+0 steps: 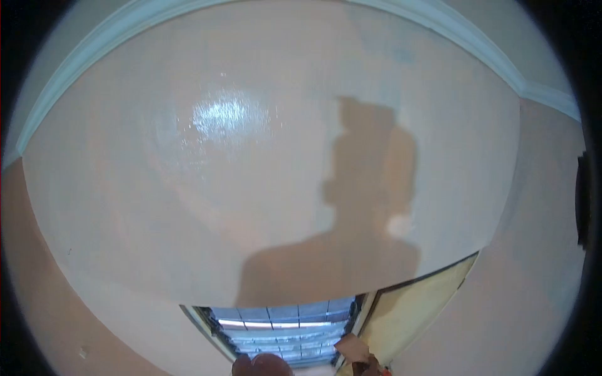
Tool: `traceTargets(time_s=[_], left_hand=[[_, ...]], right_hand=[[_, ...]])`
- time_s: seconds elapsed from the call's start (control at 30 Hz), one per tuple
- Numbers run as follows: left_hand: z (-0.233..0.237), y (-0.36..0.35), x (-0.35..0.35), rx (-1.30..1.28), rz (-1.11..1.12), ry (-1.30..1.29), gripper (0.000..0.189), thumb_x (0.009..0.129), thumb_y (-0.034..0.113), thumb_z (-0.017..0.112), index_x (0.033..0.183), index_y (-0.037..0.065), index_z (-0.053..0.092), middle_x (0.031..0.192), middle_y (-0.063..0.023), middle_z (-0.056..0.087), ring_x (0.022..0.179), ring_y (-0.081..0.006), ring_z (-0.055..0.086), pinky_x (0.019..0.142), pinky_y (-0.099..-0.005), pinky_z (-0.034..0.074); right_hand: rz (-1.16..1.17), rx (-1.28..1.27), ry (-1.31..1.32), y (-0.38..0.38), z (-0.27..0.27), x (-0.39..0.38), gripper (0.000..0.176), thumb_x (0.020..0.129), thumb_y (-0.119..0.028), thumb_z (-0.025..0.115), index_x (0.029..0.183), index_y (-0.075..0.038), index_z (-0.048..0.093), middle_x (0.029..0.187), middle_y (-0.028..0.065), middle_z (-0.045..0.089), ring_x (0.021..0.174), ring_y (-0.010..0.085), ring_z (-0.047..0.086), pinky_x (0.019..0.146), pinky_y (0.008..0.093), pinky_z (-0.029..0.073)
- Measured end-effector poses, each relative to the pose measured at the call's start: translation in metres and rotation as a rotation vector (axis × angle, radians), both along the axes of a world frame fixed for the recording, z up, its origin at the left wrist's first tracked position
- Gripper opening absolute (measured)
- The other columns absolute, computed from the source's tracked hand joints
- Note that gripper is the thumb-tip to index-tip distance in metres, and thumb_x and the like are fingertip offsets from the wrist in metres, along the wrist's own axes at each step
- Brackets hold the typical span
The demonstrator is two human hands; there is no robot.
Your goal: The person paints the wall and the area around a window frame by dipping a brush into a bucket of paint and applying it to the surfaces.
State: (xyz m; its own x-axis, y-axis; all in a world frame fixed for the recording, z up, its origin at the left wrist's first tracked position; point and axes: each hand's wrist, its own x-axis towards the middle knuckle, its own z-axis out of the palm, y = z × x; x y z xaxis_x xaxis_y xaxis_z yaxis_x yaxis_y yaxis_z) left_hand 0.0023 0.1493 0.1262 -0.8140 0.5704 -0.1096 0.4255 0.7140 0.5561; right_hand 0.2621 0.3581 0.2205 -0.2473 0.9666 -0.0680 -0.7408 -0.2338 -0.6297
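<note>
The head view tilts steeply upward and is mostly filled by a broad pale peach surface point(188, 200); whether it is wall or ceiling cannot be told. A bright glare point(229, 116) sits on its upper left, and a person's shadow point(360, 213) falls across its lower right. A pale green cornice point(94, 53) curves along the top. Below the surface is a louvred window point(282, 329), with a yellowish door panel point(420, 307) just to its right. At the bottom edge, under the window, a rounded brown shape point(262, 365) pokes in, too cut off to tell whether it is a hand. So whether the fingers are spread or pressed together cannot be told. Near it, to the right, is a tan piece point(352, 346).
</note>
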Motion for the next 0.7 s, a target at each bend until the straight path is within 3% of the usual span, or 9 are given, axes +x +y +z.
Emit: traceTargets(time_s=[0.27,0.33,0.37,0.4,0.53,0.63,0.7], left_hand=[[0.032,-0.003,-0.004,0.068,0.034,0.021,0.050,0.067,0.041,0.073,0.095,0.001,0.059,0.088,-0.0243,0.065,0.085,-0.0414,0.064,0.074,-0.0487,0.050],[0.036,-0.007,-0.007,0.074,0.039,0.033,0.050,0.066,0.040,0.074,0.094,0.001,0.059,0.087,-0.0238,0.065,0.085,-0.0410,0.064,0.074,-0.0484,0.050],[0.039,-0.009,-0.008,0.077,0.039,0.035,0.050,0.066,0.040,0.074,0.093,0.001,0.059,0.087,-0.0236,0.065,0.084,-0.0407,0.064,0.074,-0.0482,0.050],[0.042,-0.012,-0.010,0.079,0.041,0.040,0.050,0.065,0.040,0.074,0.093,0.001,0.059,0.086,-0.0233,0.065,0.084,-0.0405,0.064,0.073,-0.0480,0.050],[0.050,-0.020,-0.016,0.079,0.044,0.053,0.050,0.064,0.040,0.075,0.090,0.001,0.059,0.085,-0.0224,0.065,0.083,-0.0397,0.064,0.072,-0.0474,0.050],[0.051,-0.023,-0.020,0.076,0.045,0.062,0.050,0.063,0.040,0.076,0.089,0.001,0.059,0.084,-0.0216,0.065,0.083,-0.0390,0.064,0.071,-0.0469,0.050],[0.049,-0.025,-0.022,0.069,0.047,0.071,0.050,0.062,0.040,0.077,0.088,0.001,0.059,0.084,-0.0212,0.065,0.082,-0.0386,0.064,0.071,-0.0465,0.050]], right_hand=[[-0.267,0.275,-0.010,0.041,0.101,0.027,0.029,0.089,-0.027,0.058,0.107,-0.005,0.057,0.098,0.0045,0.058,0.085,0.0148,0.056,0.077,0.0299,0.047],[-0.343,0.369,0.041,0.056,0.164,0.026,0.028,0.089,-0.026,0.059,0.107,-0.005,0.057,0.098,0.0042,0.058,0.083,0.0145,0.056,0.076,0.0297,0.047],[-0.381,0.325,0.057,0.063,0.200,0.022,0.026,0.090,-0.026,0.058,0.108,-0.007,0.056,0.103,0.0065,0.058,0.091,0.0178,0.056,0.081,0.0333,0.046],[-0.397,0.508,0.216,0.066,0.245,0.012,0.029,0.093,-0.028,0.056,0.112,-0.006,0.054,0.103,0.0060,0.058,0.093,0.0171,0.055,0.080,0.0320,0.046],[-0.434,0.832,0.331,0.089,0.382,-0.005,0.034,0.095,-0.028,0.053,0.117,-0.002,0.052,0.110,0.0090,0.056,0.100,0.0172,0.057,0.088,0.0309,0.050],[-0.459,0.769,0.552,0.115,0.469,-0.023,0.033,0.093,-0.021,0.055,0.117,0.002,0.049,0.114,0.0143,0.053,0.099,0.0233,0.058,0.093,0.0342,0.051],[-0.483,0.794,0.575,0.121,0.492,-0.028,0.034,0.093,-0.021,0.055,0.117,0.003,0.048,0.114,0.0147,0.052,0.099,0.0239,0.058,0.093,0.0345,0.051]])
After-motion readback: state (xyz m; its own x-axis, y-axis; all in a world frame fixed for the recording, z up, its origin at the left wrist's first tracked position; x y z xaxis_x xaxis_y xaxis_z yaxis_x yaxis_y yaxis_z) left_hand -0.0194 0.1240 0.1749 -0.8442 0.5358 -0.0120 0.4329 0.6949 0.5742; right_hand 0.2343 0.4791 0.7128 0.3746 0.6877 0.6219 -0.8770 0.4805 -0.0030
